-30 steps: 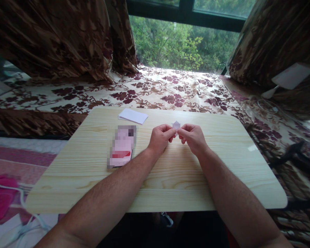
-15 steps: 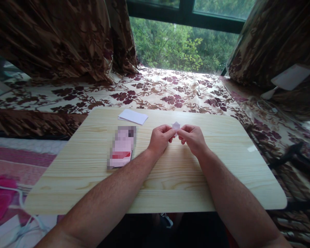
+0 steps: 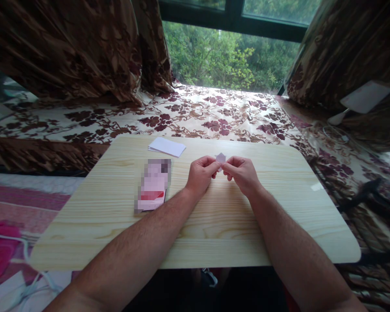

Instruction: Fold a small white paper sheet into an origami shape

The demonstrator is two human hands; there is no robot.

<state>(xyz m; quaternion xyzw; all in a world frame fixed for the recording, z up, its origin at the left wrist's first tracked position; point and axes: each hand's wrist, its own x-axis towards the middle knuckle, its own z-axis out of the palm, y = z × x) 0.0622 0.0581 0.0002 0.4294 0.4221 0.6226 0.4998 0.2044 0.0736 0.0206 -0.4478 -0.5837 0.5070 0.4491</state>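
Observation:
Between my two hands is a small piece of folded paper (image 3: 221, 158), pale lilac with a pointed top. My left hand (image 3: 202, 172) pinches its left lower edge between thumb and fingers. From the other side, my right hand (image 3: 242, 172) pinches the lower right edge, its fingertips almost meeting the left ones. The lower part of the paper is hidden by the fingers. Both hands are over the far middle of the wooden table (image 3: 221, 242).
Left of my hands a pinkish, pixelated flat object (image 3: 153, 186) lies on the table. Behind it is a stack of white paper (image 3: 167, 146). A white lamp (image 3: 365, 97) stands at the right on the floral-covered ledge (image 3: 214, 112), below the window.
The folded paper has tilted slightly, and both hands have shifted a tiny bit to the left. Both keep their pinch on it.

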